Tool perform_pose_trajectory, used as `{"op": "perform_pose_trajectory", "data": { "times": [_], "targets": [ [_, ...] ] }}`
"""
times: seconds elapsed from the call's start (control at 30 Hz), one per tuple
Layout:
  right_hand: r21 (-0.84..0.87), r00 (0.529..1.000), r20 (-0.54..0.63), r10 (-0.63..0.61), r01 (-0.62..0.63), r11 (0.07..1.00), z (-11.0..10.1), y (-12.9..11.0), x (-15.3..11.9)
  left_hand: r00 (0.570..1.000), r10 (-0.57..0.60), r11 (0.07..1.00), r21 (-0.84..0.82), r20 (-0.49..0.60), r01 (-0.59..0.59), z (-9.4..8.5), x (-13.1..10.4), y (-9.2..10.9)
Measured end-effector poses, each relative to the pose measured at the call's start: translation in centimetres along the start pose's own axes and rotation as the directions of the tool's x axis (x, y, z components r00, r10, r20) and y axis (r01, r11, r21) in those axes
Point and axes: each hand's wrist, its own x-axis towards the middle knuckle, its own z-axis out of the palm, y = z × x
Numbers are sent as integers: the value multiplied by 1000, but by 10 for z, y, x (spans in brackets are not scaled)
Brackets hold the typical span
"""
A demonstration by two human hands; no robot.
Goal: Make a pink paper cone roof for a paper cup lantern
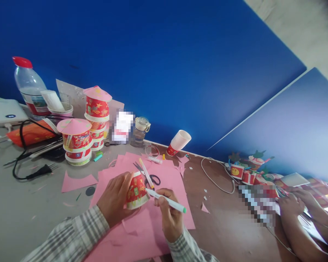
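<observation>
A red patterned paper cup point(138, 192) is gripped on its left side by my left hand point(116, 198), with its wide rim facing down. Green strokes show near that rim. Between the fingers of my right hand point(169, 214) is a white marker with a green end point(171, 203), its tip touching or very close to the cup's right side. Pink paper sheets point(164, 233) lie under both hands. Just behind the cup, black-handled scissors point(154, 179) and a white and yellow marker point(146, 174) rest on the paper.
Decorated cup stacks with pink cone tops point(97, 114) stand at the back left, near a bottle point(31, 87) and a black plug point(41, 171). A stack of paper cups point(179, 142) leans by the blue partition point(158, 72). At the right are another person's arms point(297, 225).
</observation>
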Motion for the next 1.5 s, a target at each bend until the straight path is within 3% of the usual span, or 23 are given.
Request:
{"op": "perform_pose_trajectory", "data": {
  "times": [0.23, 0.73, 1.13, 1.5],
  "targets": [
    [-63, 1000, 26, 2, -1, 998, 0, -4, -1, 1000, 19, 1000, 19, -18, -18, 1, 0, 0],
    [-107, 992, 52, -115, 120, 987, 7, -6, 1, 999, 37, 998, 43, -37, -36, 0, 1, 0],
    [-130, 994, 67, -90, 98, 987, 3, -8, -4, 1000, 2, 1000, -22, -8, -2, 1, -1, 0],
    [-113, 990, 58, -131, 137, 984, 6, -9, -1, 999, 33, 999, 18, -26, -33, 1, 0, 0]
  ]
}}
